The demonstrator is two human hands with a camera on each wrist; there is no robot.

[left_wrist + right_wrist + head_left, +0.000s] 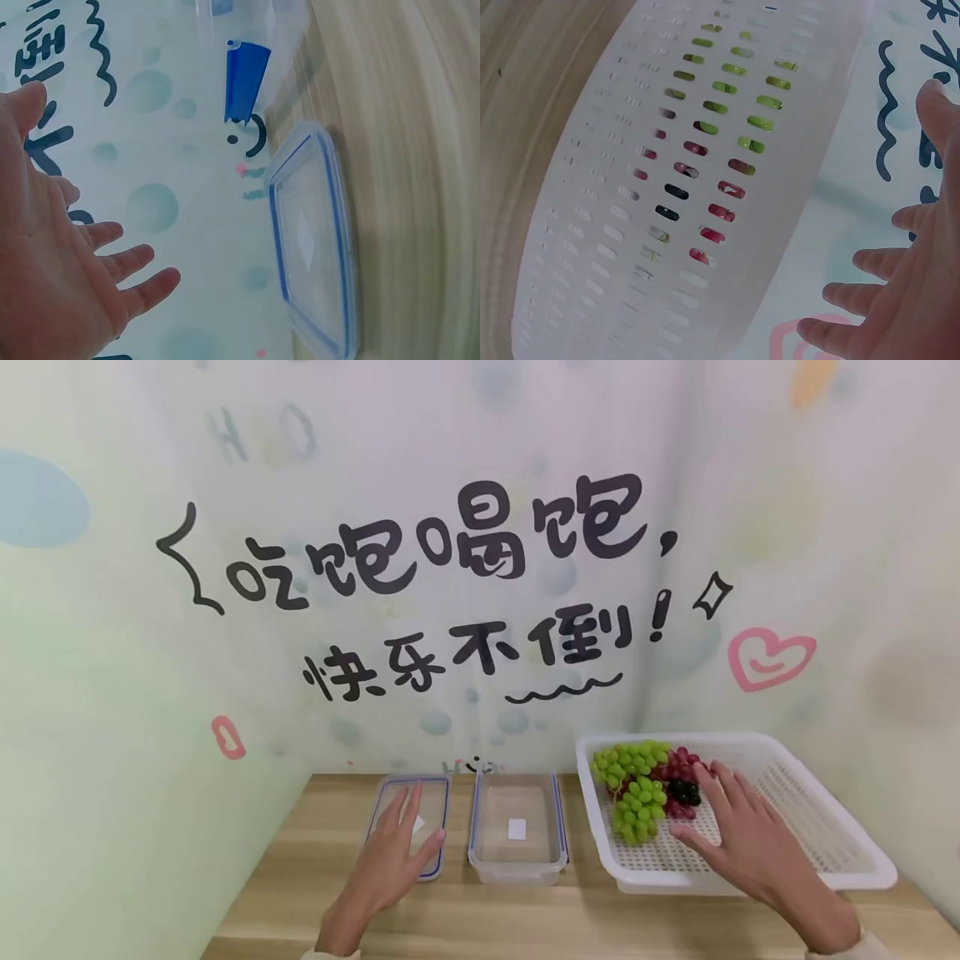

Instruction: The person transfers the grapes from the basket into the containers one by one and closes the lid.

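My left hand (390,860) hovers over a clear lid (434,810) with a blue seal, fingers spread and holding nothing. To its right stands a clear plastic food container (517,870) with a white label inside. My right hand (750,835) is held above a white slotted basket (832,814), fingers extended and likewise holding nothing. Inside the basket's left part lie green grapes (639,806), red grapes (681,766) and a small cluster of black grapes (684,792). Through the basket's slots, the right wrist view shows parts of these grapes.
A light wood table (292,868) carries everything. Behind it rises a pale wall (420,460) with black lettering, close to the back of the container and basket. A blue clip (247,81) hangs at the container's side.
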